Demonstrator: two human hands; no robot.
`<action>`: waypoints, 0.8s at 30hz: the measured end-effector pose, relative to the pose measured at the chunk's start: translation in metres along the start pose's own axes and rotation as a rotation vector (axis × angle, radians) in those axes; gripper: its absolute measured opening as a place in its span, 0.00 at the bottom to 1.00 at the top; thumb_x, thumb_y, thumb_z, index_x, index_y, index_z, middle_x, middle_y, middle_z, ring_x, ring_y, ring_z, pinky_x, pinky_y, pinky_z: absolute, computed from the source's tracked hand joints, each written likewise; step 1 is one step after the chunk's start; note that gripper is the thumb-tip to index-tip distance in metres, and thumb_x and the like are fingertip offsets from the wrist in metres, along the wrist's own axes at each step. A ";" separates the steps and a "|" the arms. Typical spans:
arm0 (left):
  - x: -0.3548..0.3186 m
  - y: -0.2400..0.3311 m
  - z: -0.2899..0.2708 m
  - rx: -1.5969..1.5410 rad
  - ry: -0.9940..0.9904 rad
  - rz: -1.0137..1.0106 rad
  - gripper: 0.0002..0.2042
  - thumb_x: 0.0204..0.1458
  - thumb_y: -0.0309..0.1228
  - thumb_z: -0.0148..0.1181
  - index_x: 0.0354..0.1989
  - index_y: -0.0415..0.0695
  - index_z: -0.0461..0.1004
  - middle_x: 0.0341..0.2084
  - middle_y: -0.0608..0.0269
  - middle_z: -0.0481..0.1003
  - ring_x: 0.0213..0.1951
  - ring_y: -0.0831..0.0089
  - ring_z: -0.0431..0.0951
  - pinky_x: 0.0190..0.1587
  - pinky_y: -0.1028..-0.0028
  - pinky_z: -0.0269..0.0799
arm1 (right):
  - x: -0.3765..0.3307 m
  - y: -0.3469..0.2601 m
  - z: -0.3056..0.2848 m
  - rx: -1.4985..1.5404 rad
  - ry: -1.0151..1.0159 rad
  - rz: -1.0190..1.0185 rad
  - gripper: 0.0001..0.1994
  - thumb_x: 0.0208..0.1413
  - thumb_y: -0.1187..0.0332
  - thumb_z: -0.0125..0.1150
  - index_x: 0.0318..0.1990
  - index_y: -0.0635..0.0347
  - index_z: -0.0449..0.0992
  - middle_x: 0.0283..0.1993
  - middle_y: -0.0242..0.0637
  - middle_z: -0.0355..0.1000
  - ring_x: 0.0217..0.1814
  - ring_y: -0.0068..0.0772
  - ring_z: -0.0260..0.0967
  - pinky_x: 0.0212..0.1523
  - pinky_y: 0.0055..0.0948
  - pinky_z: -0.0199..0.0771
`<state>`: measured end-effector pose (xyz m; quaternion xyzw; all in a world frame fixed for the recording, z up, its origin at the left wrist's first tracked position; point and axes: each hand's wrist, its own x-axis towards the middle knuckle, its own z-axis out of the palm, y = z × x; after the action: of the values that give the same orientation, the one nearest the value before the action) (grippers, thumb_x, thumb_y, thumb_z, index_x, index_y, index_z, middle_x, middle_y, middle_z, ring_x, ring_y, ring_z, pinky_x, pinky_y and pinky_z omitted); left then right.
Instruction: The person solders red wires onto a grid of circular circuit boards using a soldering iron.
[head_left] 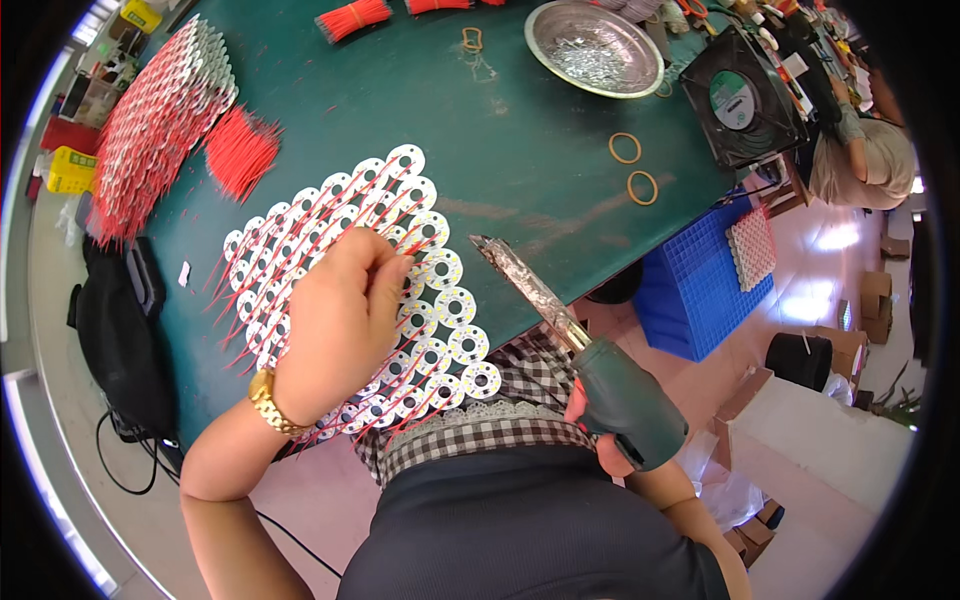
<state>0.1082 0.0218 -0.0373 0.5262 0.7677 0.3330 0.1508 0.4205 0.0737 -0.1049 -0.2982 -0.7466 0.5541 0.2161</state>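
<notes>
A panel of joined white ring-shaped circuit boards (pixel 455 307) lies on the green table near its front edge, with thin red wires running across the rings in rows. Over it is my left hand (pixel 345 300), a gold watch at the wrist. Its thumb and forefinger are pinched on a red wire by the panel's right side; the fingertips hide most of that wire. My right hand (pixel 612 457) is wrapped around the dark green handle of a soldering gun (pixel 625 400), which covers most of the fingers. The gun's crusted metal tip points up-left, apart from the panel.
At far left are a tall stack of wired panels (pixel 165 120) and a bundle of red wires (pixel 241 152). A metal bowl (pixel 595 50) of small silvery pieces, rubber bands (pixel 641 187) and a black fan (pixel 742 95) are toward the right. A blue crate (pixel 690 285) stands beside the table.
</notes>
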 end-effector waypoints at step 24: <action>-0.006 -0.002 0.013 0.102 0.114 0.044 0.07 0.53 0.26 0.64 0.27 0.40 0.72 0.15 0.62 0.72 0.17 0.71 0.71 0.21 0.72 0.65 | 0.007 -0.025 0.005 0.295 -0.066 0.180 0.16 0.48 0.60 0.58 0.34 0.66 0.74 0.30 0.33 0.72 0.28 0.18 0.66 0.30 0.19 0.67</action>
<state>0.1163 0.0206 -0.0487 0.5303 0.7792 0.3263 0.0726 0.4069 0.0696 -0.0822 -0.3107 -0.6342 0.6841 0.1824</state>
